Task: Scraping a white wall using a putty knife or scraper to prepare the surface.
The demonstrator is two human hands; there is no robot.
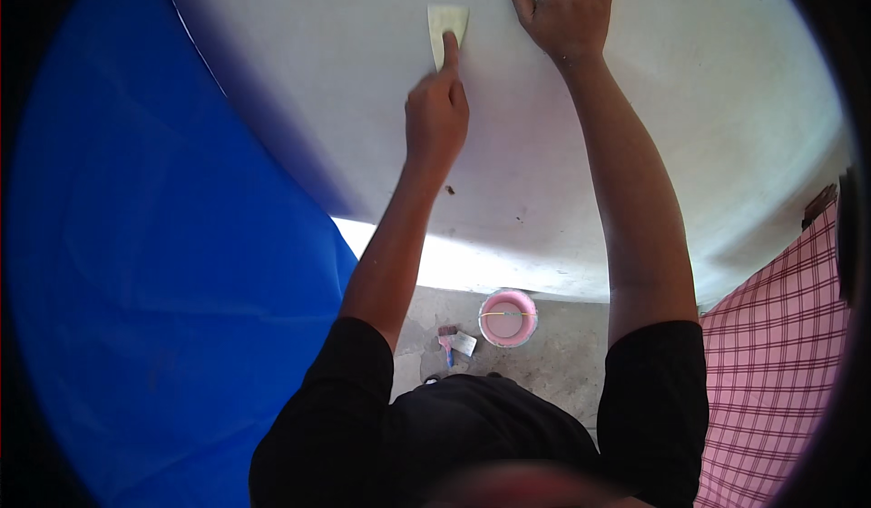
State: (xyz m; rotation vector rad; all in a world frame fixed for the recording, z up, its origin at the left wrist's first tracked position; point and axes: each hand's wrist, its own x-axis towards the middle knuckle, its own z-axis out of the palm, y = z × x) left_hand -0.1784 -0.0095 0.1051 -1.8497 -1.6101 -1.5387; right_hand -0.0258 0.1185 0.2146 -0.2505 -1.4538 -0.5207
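My left hand (439,110) grips a pale, flat scraper (447,25), its index finger stretched along the blade and the wide edge pointing away from me. The blade lies against a large, smooth, whitish curved surface (524,134). To the right, my right hand (571,4) rests on the same surface with its fingers spread, holding nothing that shows; its fingertips reach the top edge of the view. Small dark specks (450,190) mark the surface below my left hand.
On the concrete floor stands a pink bucket (508,338) with a yellow handle. Beside it lie a brush (448,348) with a blue and pink handle and a small pale block (464,343). Blue sheeting (177,236) hangs at the left, pink checked cloth (776,358) at the right.
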